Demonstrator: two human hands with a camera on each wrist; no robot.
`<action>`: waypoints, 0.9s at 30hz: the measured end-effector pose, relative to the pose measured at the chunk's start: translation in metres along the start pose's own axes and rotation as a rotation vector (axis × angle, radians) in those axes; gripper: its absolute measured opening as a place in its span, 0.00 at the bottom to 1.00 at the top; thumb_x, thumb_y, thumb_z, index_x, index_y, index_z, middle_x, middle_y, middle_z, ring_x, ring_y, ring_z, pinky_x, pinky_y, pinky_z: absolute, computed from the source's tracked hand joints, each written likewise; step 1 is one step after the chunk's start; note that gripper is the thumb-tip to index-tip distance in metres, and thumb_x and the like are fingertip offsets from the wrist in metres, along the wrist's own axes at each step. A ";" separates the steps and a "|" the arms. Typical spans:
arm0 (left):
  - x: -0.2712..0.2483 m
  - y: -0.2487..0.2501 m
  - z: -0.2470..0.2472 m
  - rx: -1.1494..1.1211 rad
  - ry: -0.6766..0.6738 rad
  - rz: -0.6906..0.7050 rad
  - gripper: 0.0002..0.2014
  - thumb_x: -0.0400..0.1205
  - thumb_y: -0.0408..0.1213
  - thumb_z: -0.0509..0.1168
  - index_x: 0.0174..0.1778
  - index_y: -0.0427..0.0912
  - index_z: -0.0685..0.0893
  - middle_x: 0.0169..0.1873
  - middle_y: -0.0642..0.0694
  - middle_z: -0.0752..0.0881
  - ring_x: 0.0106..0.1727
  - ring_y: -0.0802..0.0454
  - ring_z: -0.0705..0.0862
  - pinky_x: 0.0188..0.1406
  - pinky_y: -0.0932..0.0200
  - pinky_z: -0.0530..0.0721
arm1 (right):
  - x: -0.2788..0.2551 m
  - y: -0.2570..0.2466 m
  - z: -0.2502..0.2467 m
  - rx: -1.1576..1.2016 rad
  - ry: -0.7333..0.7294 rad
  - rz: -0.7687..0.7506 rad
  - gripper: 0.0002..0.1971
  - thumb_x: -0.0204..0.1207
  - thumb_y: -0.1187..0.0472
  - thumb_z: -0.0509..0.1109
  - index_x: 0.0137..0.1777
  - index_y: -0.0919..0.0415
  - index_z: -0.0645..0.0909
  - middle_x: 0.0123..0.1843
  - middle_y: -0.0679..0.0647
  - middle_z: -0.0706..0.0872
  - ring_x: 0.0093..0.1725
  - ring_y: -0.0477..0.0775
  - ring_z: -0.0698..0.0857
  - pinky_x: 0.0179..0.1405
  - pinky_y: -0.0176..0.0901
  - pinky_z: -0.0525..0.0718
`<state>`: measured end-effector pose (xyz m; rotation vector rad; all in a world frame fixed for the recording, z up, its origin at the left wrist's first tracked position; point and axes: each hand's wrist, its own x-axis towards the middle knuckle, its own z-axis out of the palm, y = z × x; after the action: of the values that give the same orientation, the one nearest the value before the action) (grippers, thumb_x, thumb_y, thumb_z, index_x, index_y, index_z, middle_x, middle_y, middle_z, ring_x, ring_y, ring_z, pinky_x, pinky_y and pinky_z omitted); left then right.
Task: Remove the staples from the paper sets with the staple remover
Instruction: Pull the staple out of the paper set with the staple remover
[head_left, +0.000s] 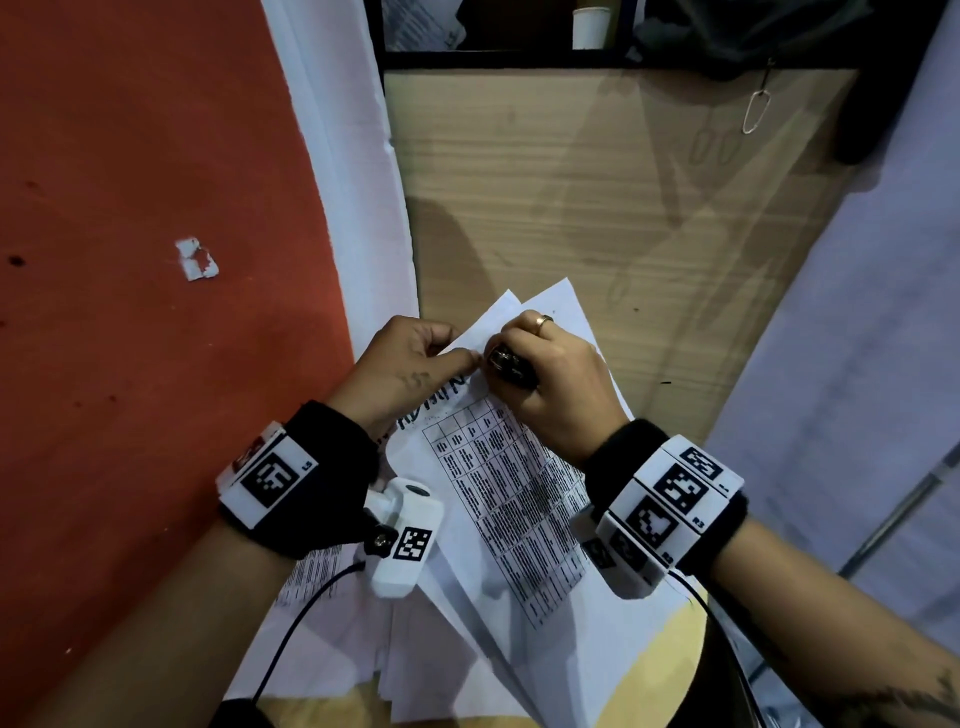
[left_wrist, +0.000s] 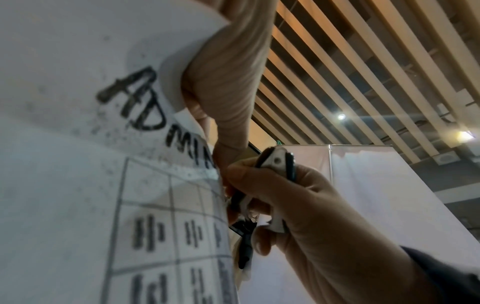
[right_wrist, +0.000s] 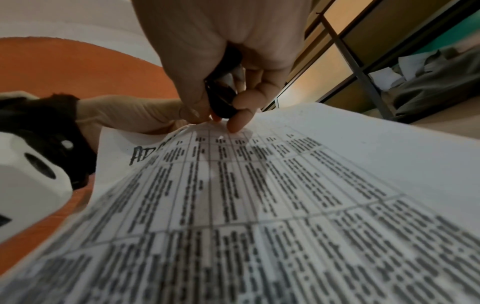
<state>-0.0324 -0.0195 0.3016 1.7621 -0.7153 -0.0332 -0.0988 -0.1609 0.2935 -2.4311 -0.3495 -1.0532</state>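
Both busy, left hand (head_left: 402, 366) pinching paper set (head_left: 511, 483), right hand (head_left: 553, 384) gripping staple remover (head_left: 511, 366)

reading "admin" in black hand-drawn marker capitals at the top of the white printed paper sheet with a ruled table (left_wrist: 78, 185), the letters past the "n" hiding behind a finger; showing only "ad" of it from the right wrist view. blurring too much in the table's small black print to make out any word. carrying black-and-white square coded markers on the white block wristbands (head_left: 670, 499), with tiny corner labels looking like "l5" and "r3", though too small for certainty.
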 end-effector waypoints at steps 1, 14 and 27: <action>0.000 -0.002 0.000 0.010 0.005 0.012 0.12 0.78 0.28 0.68 0.31 0.49 0.86 0.22 0.57 0.83 0.24 0.68 0.76 0.26 0.73 0.73 | 0.001 0.000 0.000 0.021 0.002 0.028 0.11 0.66 0.56 0.68 0.42 0.64 0.84 0.44 0.58 0.84 0.40 0.64 0.84 0.36 0.59 0.83; 0.005 -0.010 -0.006 0.209 0.040 0.163 0.18 0.68 0.49 0.67 0.34 0.34 0.85 0.26 0.38 0.82 0.31 0.54 0.74 0.34 0.57 0.71 | 0.016 0.001 0.010 0.409 -0.132 0.492 0.13 0.59 0.54 0.66 0.29 0.66 0.79 0.29 0.65 0.85 0.34 0.66 0.84 0.40 0.65 0.83; 0.006 -0.019 -0.006 0.574 0.085 0.187 0.14 0.72 0.49 0.64 0.26 0.44 0.78 0.18 0.52 0.72 0.25 0.52 0.72 0.29 0.54 0.67 | 0.012 -0.004 0.033 0.496 0.067 0.672 0.06 0.50 0.51 0.67 0.25 0.51 0.81 0.26 0.60 0.83 0.34 0.64 0.85 0.39 0.64 0.85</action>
<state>-0.0169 -0.0140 0.2887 2.2115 -0.8810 0.4084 -0.0721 -0.1395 0.2834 -1.8456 0.2069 -0.6443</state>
